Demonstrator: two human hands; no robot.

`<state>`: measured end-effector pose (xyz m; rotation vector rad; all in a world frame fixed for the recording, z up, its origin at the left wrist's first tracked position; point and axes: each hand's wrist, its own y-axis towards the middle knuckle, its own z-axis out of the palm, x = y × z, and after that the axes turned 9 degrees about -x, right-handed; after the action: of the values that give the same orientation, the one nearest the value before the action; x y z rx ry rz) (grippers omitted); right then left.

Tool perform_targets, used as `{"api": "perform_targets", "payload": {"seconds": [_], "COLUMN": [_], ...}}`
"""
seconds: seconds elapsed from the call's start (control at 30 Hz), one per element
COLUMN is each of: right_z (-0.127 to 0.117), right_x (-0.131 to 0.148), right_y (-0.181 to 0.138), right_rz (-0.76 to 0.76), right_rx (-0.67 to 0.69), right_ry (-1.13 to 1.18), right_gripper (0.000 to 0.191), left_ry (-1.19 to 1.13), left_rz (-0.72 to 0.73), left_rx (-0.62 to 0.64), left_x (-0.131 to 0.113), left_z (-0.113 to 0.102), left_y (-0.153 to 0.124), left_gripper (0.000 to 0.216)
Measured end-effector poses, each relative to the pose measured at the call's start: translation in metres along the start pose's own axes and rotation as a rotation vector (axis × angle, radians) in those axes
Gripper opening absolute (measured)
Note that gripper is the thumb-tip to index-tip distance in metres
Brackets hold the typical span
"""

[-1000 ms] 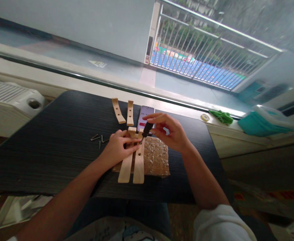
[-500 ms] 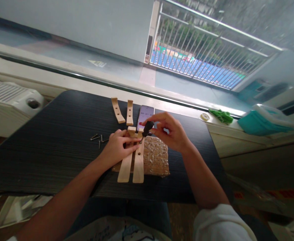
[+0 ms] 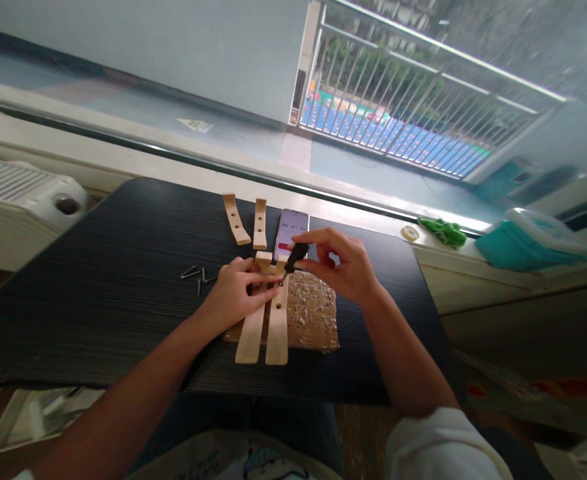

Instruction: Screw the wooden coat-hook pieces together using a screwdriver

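My right hand (image 3: 341, 263) pinches the black handle of a screwdriver (image 3: 297, 255) between thumb and fingers. Its thin shaft slants down to the upper hole of the right-hand curved wooden piece (image 3: 277, 333). A second wooden piece (image 3: 248, 340) lies alongside on the left. My left hand (image 3: 236, 290) grips across both pieces, its fingertips beside the screwdriver's tip. Both pieces rest on a cardboard block wrapped in bubble wrap (image 3: 316, 310), with their flared ends overhanging its near edge. Whether a screw sits under the tip is too small to tell.
Several loose screws (image 3: 198, 277) lie left of my left hand. Two shorter curved wooden pieces (image 3: 236, 220) with holes lie farther back on the black table (image 3: 98, 300). A phone (image 3: 293, 223) showing a timer is behind the block. A tape roll (image 3: 409, 233) and green cloth (image 3: 442, 232) sit on the sill.
My right fingers and the screwdriver handle have shifted very slightly, with the tip still at the same hole. My left hand and the wooden pieces stay where they were.
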<state>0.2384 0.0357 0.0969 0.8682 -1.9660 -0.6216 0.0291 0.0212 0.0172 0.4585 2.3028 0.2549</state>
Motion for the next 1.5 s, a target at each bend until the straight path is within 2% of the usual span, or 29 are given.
{"api": "perform_targets", "payload": {"seconds": [0.4, 0.7, 1.0, 1.5], "right_z": [-0.003, 0.004, 0.01, 0.016], "right_x": [0.005, 0.004, -0.002, -0.002], "right_y": [0.002, -0.001, -0.002, -0.003], "right_rz": [-0.084, -0.095, -0.145, -0.165], "right_rx": [-0.074, -0.125, -0.152, -0.205], "right_ry": [-0.083, -0.136, -0.047, -0.019], "right_gripper": [0.025, 0.032, 0.025, 0.028], "left_ry": [-0.003, 0.006, -0.012, -0.003], "left_rz": [0.031, 0.035, 0.033, 0.03], "left_rx": [-0.012, -0.002, -0.021, -0.012], "left_x": [0.003, 0.001, 0.002, 0.002], "left_z": [0.002, 0.0, 0.001, 0.001], "left_y": [-0.001, -0.001, -0.001, 0.0], "left_gripper": [0.026, 0.026, 0.026, 0.025]}}
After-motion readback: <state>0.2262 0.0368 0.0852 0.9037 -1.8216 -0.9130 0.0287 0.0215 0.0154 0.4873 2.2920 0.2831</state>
